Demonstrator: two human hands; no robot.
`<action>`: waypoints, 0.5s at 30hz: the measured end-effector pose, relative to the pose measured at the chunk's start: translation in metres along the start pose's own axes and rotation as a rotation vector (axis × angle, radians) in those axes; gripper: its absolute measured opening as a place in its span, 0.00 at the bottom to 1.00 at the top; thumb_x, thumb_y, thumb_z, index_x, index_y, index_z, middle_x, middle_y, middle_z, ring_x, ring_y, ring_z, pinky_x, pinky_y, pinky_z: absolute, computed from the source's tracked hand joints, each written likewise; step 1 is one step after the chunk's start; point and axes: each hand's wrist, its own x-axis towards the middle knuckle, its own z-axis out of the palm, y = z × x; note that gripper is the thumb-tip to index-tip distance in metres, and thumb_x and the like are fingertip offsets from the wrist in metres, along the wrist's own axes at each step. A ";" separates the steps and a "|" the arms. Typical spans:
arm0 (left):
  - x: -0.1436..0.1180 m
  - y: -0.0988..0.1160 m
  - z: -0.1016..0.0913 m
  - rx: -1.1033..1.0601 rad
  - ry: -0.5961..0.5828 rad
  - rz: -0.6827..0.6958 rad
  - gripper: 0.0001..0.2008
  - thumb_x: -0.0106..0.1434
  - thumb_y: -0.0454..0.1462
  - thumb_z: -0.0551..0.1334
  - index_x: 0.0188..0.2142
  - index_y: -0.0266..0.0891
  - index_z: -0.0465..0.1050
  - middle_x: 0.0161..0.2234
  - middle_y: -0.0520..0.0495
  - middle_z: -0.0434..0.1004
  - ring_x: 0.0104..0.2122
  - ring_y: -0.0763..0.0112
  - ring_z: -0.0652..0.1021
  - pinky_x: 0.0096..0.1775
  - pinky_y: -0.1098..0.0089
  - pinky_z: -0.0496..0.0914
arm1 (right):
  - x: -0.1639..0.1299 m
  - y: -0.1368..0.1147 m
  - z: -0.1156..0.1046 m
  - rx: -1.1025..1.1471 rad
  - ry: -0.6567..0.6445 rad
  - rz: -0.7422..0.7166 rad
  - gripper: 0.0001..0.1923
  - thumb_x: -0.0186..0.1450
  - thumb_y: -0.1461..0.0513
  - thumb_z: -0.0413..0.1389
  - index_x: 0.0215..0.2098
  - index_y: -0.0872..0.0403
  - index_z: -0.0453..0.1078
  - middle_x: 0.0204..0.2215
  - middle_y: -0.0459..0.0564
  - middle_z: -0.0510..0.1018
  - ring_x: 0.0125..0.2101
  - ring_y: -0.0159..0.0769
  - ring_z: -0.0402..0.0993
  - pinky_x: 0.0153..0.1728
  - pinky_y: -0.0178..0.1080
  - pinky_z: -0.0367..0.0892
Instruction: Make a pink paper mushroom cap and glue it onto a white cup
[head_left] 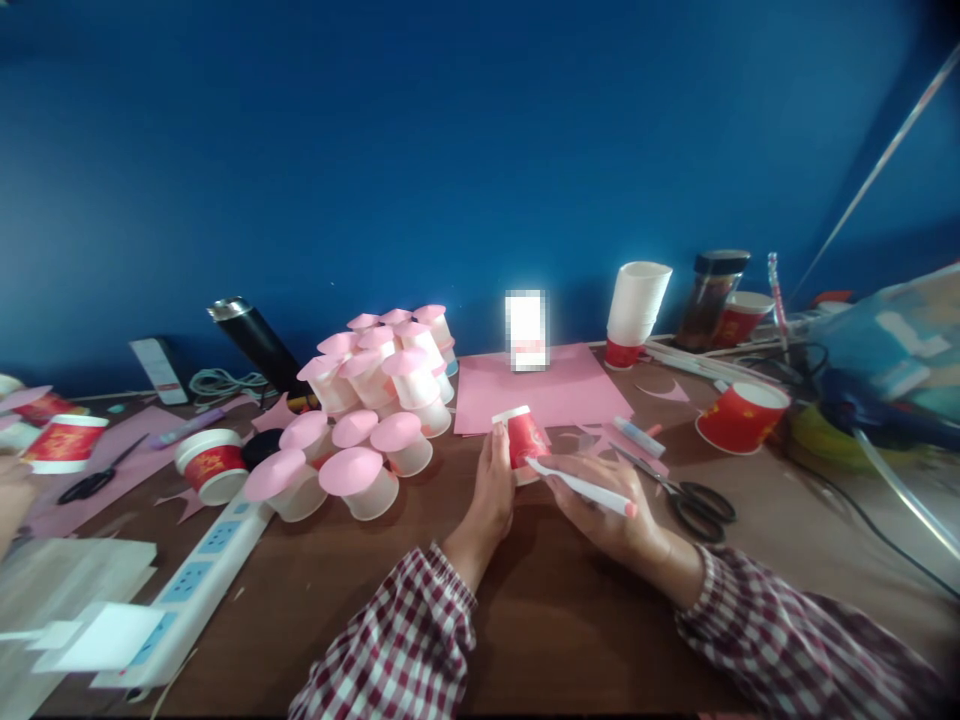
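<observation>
Crowding the brown table (540,600) from every side: a heap of pink-capped white cups (375,390) left of centre, a white power strip (187,585) lower left, a black flask (255,345) leaning behind the heap, a pink paper sheet (570,385) at centre with a blurred white card upright on it. Right of centre lie black scissors (690,495) and a glue stick (637,437); further right an open red cup (739,415) tipped on its side, a stack of white cups (636,305), a dark jar (709,298).

Centre frame, just below the pink sheet — a small red paper cup (523,438), white rim toward upper left, long axis tilted slightly off upright. The left hand (491,490) presses its fingers, held together, against the cup's left side. The right hand (607,500) has fingers closed on a white pen (581,487), pink end lower right, tip pointing upper left at the cup's base — long axis running diagonally. Nothing blocks the cup from the front; plaid sleeves fill the bottom edge.
</observation>
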 end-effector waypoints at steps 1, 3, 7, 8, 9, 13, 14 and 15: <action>0.000 -0.001 -0.001 0.035 0.021 0.001 0.26 0.62 0.46 0.53 0.57 0.37 0.59 0.59 0.36 0.59 0.60 0.53 0.59 0.58 0.56 0.57 | 0.000 0.000 0.000 -0.012 0.000 -0.008 0.09 0.63 0.67 0.52 0.39 0.53 0.72 0.30 0.52 0.81 0.30 0.37 0.78 0.30 0.38 0.75; -0.001 -0.002 -0.002 0.119 0.037 0.015 0.27 0.63 0.46 0.51 0.58 0.36 0.57 0.61 0.37 0.57 0.61 0.56 0.57 0.58 0.57 0.56 | 0.002 -0.001 -0.001 -0.038 0.008 -0.023 0.09 0.63 0.68 0.52 0.39 0.52 0.72 0.31 0.51 0.81 0.31 0.37 0.79 0.32 0.38 0.75; -0.003 -0.006 -0.007 0.247 -0.033 0.074 0.29 0.65 0.46 0.49 0.61 0.34 0.51 0.63 0.36 0.52 0.62 0.57 0.55 0.59 0.57 0.56 | 0.003 -0.002 -0.002 -0.052 0.032 -0.049 0.09 0.62 0.68 0.53 0.38 0.52 0.71 0.30 0.51 0.81 0.30 0.36 0.79 0.31 0.36 0.75; -0.003 -0.006 -0.008 0.268 -0.047 0.094 0.29 0.65 0.46 0.49 0.61 0.34 0.51 0.63 0.36 0.51 0.62 0.57 0.55 0.60 0.57 0.55 | 0.002 -0.003 -0.002 -0.050 0.026 -0.043 0.09 0.62 0.68 0.53 0.39 0.52 0.71 0.30 0.51 0.81 0.30 0.36 0.78 0.30 0.36 0.75; -0.003 -0.007 -0.010 0.287 -0.057 0.117 0.28 0.65 0.45 0.49 0.61 0.34 0.51 0.63 0.36 0.52 0.63 0.57 0.54 0.60 0.58 0.55 | 0.002 -0.003 -0.002 -0.045 0.015 -0.034 0.09 0.63 0.68 0.53 0.39 0.52 0.71 0.30 0.51 0.81 0.30 0.36 0.78 0.30 0.35 0.75; -0.004 -0.011 -0.016 0.387 -0.088 0.193 0.28 0.65 0.45 0.49 0.61 0.35 0.52 0.63 0.37 0.53 0.63 0.58 0.52 0.61 0.59 0.54 | -0.001 0.000 0.001 0.012 0.024 -0.007 0.08 0.64 0.67 0.53 0.40 0.51 0.70 0.30 0.49 0.80 0.30 0.35 0.78 0.29 0.35 0.74; -0.004 -0.014 -0.018 0.411 -0.089 0.203 0.28 0.65 0.45 0.50 0.61 0.35 0.52 0.63 0.38 0.52 0.63 0.58 0.51 0.61 0.60 0.53 | -0.001 0.001 0.001 0.027 0.040 -0.006 0.08 0.64 0.67 0.52 0.40 0.52 0.70 0.30 0.50 0.80 0.30 0.35 0.77 0.30 0.36 0.74; -0.003 -0.018 -0.020 0.434 -0.088 0.212 0.28 0.65 0.45 0.50 0.61 0.35 0.52 0.63 0.38 0.51 0.63 0.58 0.50 0.61 0.60 0.53 | -0.001 0.002 0.002 0.035 0.055 -0.007 0.08 0.64 0.66 0.52 0.40 0.52 0.70 0.30 0.50 0.80 0.30 0.35 0.77 0.30 0.36 0.74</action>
